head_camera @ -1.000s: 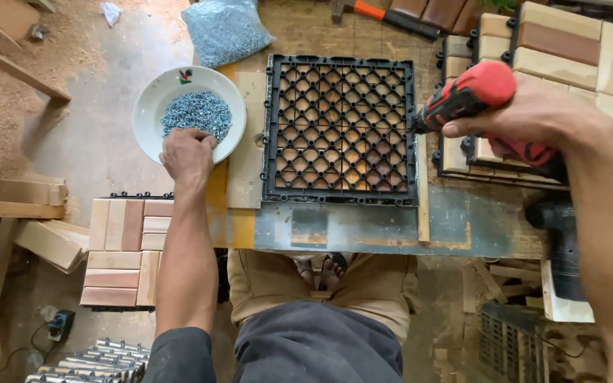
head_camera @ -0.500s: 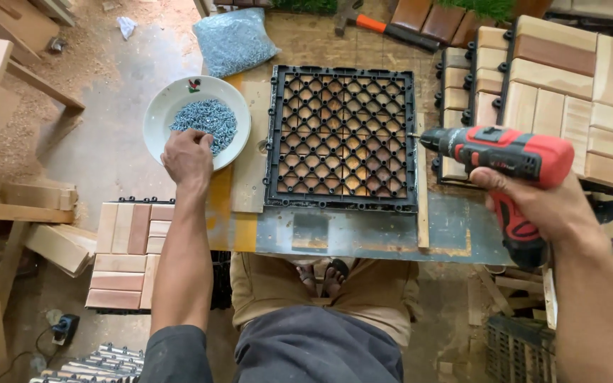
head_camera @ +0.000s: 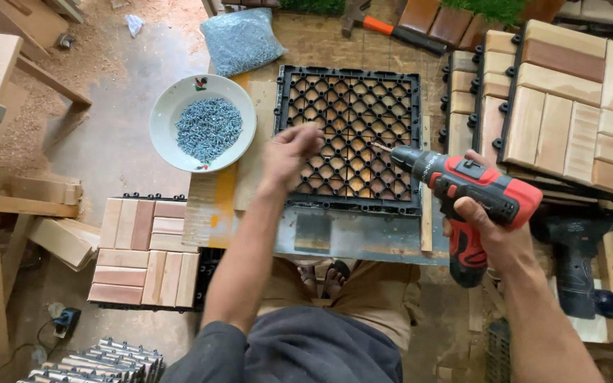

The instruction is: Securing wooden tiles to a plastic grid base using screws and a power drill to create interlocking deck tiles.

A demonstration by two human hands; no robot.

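Note:
My left hand (head_camera: 289, 152) hovers over the left edge of a black plastic grid tile (head_camera: 352, 138) lying on the workbench, fingers pinched together; it is blurred, so whether it holds screws is unclear. My right hand (head_camera: 487, 230) grips a red and black cordless drill (head_camera: 473, 195) by the handle, its bit pointing left over the middle of the grid. A white bowl (head_camera: 164, 138) with a heap of small silver screws (head_camera: 208, 129) stands left of the grid.
A plastic bag of screws (head_camera: 241, 40) lies behind the bowl. Stacks of wooden deck tiles (head_camera: 569, 106) fill the right side. Another wooden tile (head_camera: 147, 252) lies on the floor at the left. A hammer (head_camera: 391, 28) rests at the back. A dark drill (head_camera: 583, 262) sits at the right.
My left hand has left the bowl of screws and moved right to the grid tile. My right hand has brought the drill down and leftward over the grid.

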